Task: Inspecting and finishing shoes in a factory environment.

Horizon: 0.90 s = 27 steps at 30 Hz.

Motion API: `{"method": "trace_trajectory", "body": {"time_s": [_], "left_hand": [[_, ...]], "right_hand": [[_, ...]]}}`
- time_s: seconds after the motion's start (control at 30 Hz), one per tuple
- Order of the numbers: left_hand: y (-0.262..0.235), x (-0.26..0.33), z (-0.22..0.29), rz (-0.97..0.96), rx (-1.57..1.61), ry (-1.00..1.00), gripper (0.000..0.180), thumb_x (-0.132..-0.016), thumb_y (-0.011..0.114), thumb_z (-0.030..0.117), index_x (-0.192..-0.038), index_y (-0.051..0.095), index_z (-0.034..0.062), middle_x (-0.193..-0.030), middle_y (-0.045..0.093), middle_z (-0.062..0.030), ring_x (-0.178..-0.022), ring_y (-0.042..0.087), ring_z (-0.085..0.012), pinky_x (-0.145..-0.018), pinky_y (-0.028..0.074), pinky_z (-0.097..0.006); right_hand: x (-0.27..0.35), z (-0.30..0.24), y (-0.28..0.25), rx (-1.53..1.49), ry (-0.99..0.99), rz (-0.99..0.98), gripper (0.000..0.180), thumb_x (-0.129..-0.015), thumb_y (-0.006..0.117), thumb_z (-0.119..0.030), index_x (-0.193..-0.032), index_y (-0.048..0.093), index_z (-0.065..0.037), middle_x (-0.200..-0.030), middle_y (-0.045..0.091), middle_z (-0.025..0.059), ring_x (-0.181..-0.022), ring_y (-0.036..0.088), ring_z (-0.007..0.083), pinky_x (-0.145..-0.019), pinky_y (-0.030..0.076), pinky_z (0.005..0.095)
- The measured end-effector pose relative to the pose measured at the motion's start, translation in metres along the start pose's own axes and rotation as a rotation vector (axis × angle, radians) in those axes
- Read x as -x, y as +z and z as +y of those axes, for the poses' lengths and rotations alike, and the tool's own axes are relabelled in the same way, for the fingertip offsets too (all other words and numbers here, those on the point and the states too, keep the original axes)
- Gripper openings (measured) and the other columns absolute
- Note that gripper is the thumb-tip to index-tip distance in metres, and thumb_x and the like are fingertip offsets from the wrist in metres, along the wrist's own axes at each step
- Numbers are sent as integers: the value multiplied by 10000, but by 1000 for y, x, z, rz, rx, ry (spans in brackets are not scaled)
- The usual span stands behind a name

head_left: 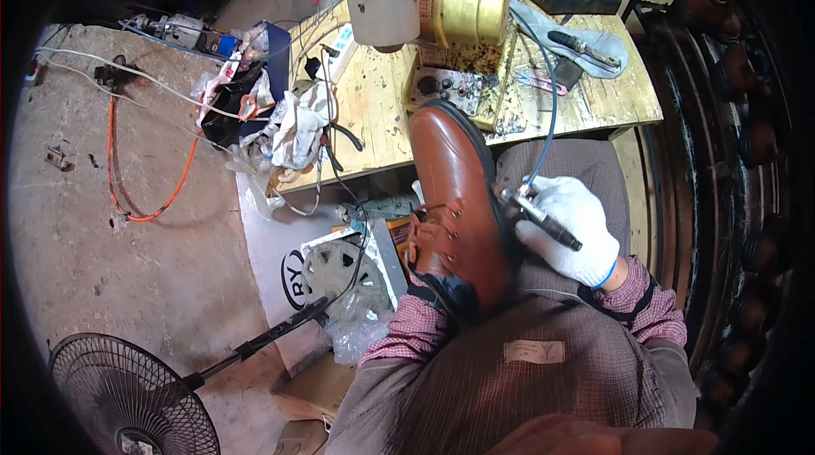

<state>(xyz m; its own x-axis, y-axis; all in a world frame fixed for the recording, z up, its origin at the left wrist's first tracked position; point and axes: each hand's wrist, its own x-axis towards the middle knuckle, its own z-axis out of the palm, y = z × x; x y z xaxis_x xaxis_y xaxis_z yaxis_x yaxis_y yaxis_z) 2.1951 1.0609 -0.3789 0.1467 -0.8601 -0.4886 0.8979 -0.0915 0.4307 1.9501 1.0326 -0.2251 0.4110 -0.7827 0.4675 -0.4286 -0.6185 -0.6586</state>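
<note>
A brown leather lace-up shoe (452,162) with a dark sole stands over my lap, toe pointing away, its laces loosely tied. My left sleeve (409,332) reaches its heel end. My left hand is hidden by the shoe, and I cannot tell how its fingers sit. To the right of the shoe, my right hand (577,230), in a white glove, is closed around a slim metal-and-black air tool (550,224). From the tool a thin blue hose (553,107) curves up to the bench. The tool lies close to the sole edge.
A wooden bench (373,128) ahead carries a yellow machine (475,12), a grey cloth (594,47) and pink-handled scissors (539,80). Crumpled cloths (297,128) and cables crowd its left end. A black fan (132,396) stands lower left. Racked shoes (747,73) line the right side.
</note>
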Motion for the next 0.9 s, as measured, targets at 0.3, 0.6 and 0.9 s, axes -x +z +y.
{"method": "trace_trajectory", "body": {"time_s": [0.3,0.6,0.9], "left_hand": [[9,-24,30,105,-121,191,661,-1043,297,553,-1480,395,68,-1367,541,-163,-1246,549,-294,-1077,457,-447],[21,-25,39,16,-260,322,707,-1032,289,609,-1496,380,84,-1400,523,-162,-1268,539,-295,-1083,455,-453],[109,40,-26,-301,-241,-243,820,-974,332,724,-1515,356,109,-1444,500,-136,-1295,516,-326,-1122,413,-484]], "right_hand": [[-28,41,-30,-367,-46,-359,212,-771,806,-178,-894,725,-25,-737,623,140,-667,617,333,-744,527,411],[-76,141,22,145,584,-9,650,-861,720,-332,-1403,521,-35,-1385,570,210,-1259,562,348,-1055,448,370],[53,-36,-81,151,110,-507,397,-915,570,-232,-1304,533,-161,-694,598,168,-609,625,406,-554,506,464]]}}
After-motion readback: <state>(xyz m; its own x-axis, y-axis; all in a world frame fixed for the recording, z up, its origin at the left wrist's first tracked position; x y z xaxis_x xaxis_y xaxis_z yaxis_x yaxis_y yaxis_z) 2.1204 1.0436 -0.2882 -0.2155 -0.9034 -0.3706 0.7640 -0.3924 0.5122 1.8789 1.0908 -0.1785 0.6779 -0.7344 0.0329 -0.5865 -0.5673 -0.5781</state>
